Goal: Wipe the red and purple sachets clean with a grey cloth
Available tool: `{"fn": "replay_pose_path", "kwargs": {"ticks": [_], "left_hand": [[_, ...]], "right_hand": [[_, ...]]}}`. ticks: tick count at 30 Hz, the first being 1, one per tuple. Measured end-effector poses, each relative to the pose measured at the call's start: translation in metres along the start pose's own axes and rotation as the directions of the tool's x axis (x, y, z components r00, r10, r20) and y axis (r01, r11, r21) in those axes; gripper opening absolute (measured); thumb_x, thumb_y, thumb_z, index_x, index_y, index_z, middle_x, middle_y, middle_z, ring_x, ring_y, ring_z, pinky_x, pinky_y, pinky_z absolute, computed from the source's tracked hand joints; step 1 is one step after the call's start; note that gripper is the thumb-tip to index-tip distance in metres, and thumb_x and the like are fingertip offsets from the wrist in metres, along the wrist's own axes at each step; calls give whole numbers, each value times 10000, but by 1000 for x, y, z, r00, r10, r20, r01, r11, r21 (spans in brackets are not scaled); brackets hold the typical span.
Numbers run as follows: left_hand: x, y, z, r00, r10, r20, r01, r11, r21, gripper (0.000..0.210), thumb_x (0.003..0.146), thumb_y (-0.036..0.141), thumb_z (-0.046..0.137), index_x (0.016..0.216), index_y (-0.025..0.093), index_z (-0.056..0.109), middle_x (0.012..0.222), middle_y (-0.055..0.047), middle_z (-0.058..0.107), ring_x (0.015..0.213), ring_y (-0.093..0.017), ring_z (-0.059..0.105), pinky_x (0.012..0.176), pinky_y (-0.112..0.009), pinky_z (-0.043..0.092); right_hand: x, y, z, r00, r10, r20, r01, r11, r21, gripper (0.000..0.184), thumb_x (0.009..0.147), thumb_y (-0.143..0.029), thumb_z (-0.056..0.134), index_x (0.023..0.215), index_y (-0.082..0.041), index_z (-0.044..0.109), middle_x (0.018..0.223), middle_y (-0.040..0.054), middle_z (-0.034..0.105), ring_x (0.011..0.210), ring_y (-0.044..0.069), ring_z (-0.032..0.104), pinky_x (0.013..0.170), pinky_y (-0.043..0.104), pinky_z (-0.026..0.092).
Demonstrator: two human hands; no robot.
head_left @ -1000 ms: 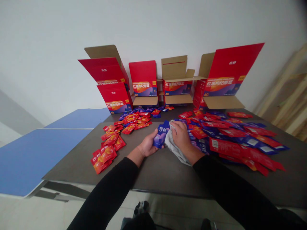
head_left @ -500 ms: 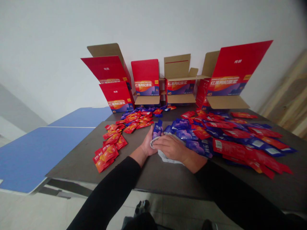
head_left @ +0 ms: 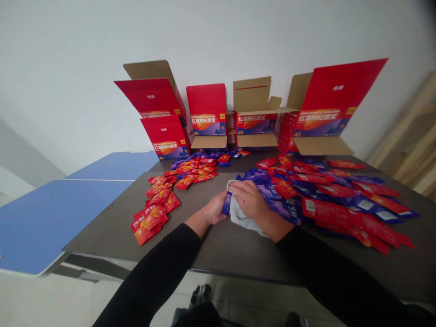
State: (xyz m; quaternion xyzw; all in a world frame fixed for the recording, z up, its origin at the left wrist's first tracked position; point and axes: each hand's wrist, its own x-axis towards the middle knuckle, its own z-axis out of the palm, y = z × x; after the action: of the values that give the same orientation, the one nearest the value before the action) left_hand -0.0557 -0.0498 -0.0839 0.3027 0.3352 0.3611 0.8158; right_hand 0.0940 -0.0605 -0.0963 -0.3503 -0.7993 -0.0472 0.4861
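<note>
The step in hand looks like wiping a purple foil pouch (head_left: 226, 204) with a gray cloth (head_left: 243, 218). The left hand (head_left: 216, 209) is closed on the pouch's edge; the right hand (head_left: 252, 202) has its fingers bent over the cloth, gripping it at the pouch's far side. The pouch is over the near middle of the table (head_left: 231, 254), mostly hidden between the hands, so its face cannot be read. With the hands as centre and straight ahead as twelve, red pouches (head_left: 156, 215) fan out from nine to eleven o'clock, loose purple pouches (head_left: 281, 209) lie beside the right hand toward three, a mixed heap (head_left: 335, 190) spreads beyond them, and open red cartons (head_left: 206, 109) stand across twelve. The next move seems to call for a firm left grip and light cloth pressure, without creasing the foil.
</note>
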Motion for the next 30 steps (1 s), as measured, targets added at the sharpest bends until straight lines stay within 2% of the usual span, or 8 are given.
{"fn": "replay_pose_path", "kwargs": {"ticks": [4, 8, 11, 17, 21, 24, 26, 30], "left_hand": [[4, -2, -7, 998, -33, 61, 29, 997, 76, 367, 931, 493, 597, 783, 158, 599, 595, 8, 547, 437, -93, 472, 416, -201, 331], [3, -1, -10, 990, -72, 120, 61, 993, 96, 447, 902, 574, 611, 742, 161, 554, 571, 22, 466, 447, -79, 415, 417, -177, 305], [1, 3, -11, 981, -118, 152, 107, 991, 81, 439, 953, 557, 527, 783, 154, 564, 612, 8, 468, 478, -82, 402, 421, -168, 277], [-8, 14, -12, 927, -218, 304, 256, 962, -92, 359, 955, 472, 511, 845, 137, 580, 707, -29, 484, 528, -93, 391, 438, -183, 266], [-9, 20, -14, 934, -151, 323, 242, 934, -263, 278, 884, 382, 537, 932, 116, 600, 838, -85, 559, 575, -107, 445, 448, -200, 319], [-5, 23, -14, 969, -25, 247, 116, 925, -362, 259, 872, 307, 520, 1012, 108, 611, 816, -75, 573, 586, -116, 488, 473, -211, 385], [-1, 26, -13, 992, 50, 113, -5, 929, -371, 209, 884, 227, 522, 1032, 110, 613, 759, -51, 577, 587, -118, 531, 506, -216, 435], [5, 31, -12, 975, 160, -153, -204, 917, -344, 144, 882, 107, 568, 1020, 120, 605, 837, -60, 680, 693, -138, 663, 645, -243, 545]], "right_hand": [[0, 9, 1, 987, 119, -108, -123, 992, -33, 316, 972, -169, 481, 1182, -236, 708, 1158, 84, 704, 1097, 258, 606, 1002, 470, 500], [0, 14, 2, 973, 160, -164, -168, 985, -37, 273, 954, -182, 507, 1126, -218, 715, 1105, 95, 694, 1069, 261, 604, 989, 465, 497], [0, 18, 1, 960, 192, -205, -205, 978, -44, 247, 944, -198, 518, 1092, -225, 714, 1088, 92, 681, 1059, 262, 599, 978, 462, 500], [1, 30, -2, 915, 300, -270, -313, 950, -6, 247, 936, -226, 505, 1079, -217, 706, 1082, 102, 660, 1070, 276, 589, 997, 484, 488], [0, 33, -1, 891, 342, -297, -354, 935, 17, 244, 947, -257, 500, 1074, -199, 700, 1072, 113, 649, 1060, 279, 590, 989, 492, 495], [-1, 33, -1, 904, 317, -289, -326, 945, 17, 240, 952, -259, 502, 1084, -204, 695, 1083, 109, 648, 1071, 274, 589, 991, 486, 499], [-2, 32, -2, 910, 303, -282, -311, 950, 17, 237, 953, -256, 505, 1086, -210, 695, 1084, 106, 649, 1073, 271, 590, 991, 480, 502], [-1, 31, -2, 914, 291, -283, -300, 954, 11, 220, 948, -260, 521, 1067, -223, 702, 1060, 100, 657, 1047, 271, 601, 973, 481, 513]]}}
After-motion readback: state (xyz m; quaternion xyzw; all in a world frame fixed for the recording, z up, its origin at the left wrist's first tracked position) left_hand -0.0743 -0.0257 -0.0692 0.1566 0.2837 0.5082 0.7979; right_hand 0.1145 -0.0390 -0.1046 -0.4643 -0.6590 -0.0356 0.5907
